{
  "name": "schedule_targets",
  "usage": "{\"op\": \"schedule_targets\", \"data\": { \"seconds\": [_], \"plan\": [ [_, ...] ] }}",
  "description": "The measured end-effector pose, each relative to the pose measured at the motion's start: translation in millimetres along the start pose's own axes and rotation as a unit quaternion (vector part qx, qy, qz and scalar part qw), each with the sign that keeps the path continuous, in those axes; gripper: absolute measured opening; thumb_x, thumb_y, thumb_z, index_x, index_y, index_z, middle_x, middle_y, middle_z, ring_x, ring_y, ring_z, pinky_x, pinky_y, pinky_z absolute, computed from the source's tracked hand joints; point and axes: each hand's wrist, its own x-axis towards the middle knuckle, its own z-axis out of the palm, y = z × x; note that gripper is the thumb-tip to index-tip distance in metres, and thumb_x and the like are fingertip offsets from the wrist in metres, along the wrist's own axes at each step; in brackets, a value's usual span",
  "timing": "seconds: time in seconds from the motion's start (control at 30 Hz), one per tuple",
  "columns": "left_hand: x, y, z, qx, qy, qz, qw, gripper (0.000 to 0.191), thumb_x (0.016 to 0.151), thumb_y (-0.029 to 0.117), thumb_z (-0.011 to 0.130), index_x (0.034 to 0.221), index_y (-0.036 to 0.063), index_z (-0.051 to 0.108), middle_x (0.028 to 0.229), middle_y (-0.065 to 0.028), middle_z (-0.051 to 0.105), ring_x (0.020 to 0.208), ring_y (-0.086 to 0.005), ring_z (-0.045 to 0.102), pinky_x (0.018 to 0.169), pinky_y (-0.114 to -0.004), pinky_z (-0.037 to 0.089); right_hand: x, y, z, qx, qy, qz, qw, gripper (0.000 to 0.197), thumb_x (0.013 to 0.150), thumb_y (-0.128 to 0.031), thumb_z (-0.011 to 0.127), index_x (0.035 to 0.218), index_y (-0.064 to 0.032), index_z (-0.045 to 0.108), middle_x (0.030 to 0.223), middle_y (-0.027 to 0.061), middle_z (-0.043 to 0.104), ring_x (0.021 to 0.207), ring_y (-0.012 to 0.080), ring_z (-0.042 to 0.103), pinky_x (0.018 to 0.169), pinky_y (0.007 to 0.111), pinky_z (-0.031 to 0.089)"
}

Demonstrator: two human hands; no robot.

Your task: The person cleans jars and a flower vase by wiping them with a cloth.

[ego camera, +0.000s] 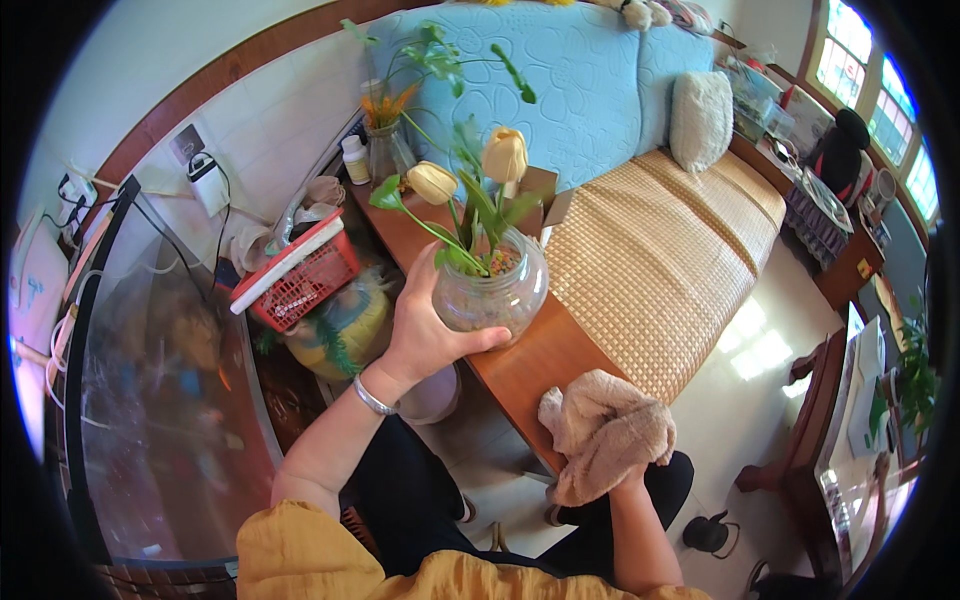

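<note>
My left hand [431,322] grips the side of a round glass vase [499,300], thumb across its lower front. Cream artificial tulips [505,155] with green leaves stand in the vase, and small coloured beads lie inside it. The vase is over the brown wooden armrest [540,360] of a sofa; whether it rests there I cannot tell. My right hand [628,480] is mostly hidden under a beige cloth [611,435], which it holds above the near end of the armrest. Behind the vase stands a glass vase with orange flowers [390,150], beside a white bottle [355,160].
A red plastic basket [307,277] stands left of the armrest, near a large glass fish tank [172,375]. Right of the armrest is a sofa seat with a woven mat [652,255]. A cardboard box [536,196] sits behind the vase. A dark kettle [705,534] is on the floor.
</note>
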Motion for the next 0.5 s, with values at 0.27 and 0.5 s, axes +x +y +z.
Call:
{"op": "schedule_targets", "data": {
  "seconds": [0.27, 0.5],
  "plan": [
    [-31, 38, 20, 0.026, -0.032, -0.007, 0.999, 0.103, 0.053, 0.042, 0.089, 0.132, -0.005, 0.04, 0.133, -0.0196, 0.044, 0.123, -0.0322, 0.046, 0.104, -0.039, 0.037, -8, -25, -36, 0.072, 0.016, -0.059, 0.996, 0.05, 0.082, -0.021, 0.069, 0.124, -0.004, 0.05, 0.121, 0.011, 0.054, 0.111, 0.0246, 0.053, 0.094, 0.036, 0.043],
    [-53, 40, 24, 0.052, -0.097, -0.044, 0.993, 0.117, 0.054, 0.044, 0.089, 0.141, -0.0038, 0.027, 0.142, -0.0221, 0.032, 0.131, -0.0335, 0.038, 0.108, -0.039, 0.034, -17, -62, -54, 0.003, 0.142, -0.099, 0.985, 0.041, 0.079, -0.019, 0.072, 0.112, -0.0033, 0.054, 0.101, 0.0059, 0.056, 0.091, 0.0164, 0.055, 0.079, 0.03, 0.047]
  ]
}}
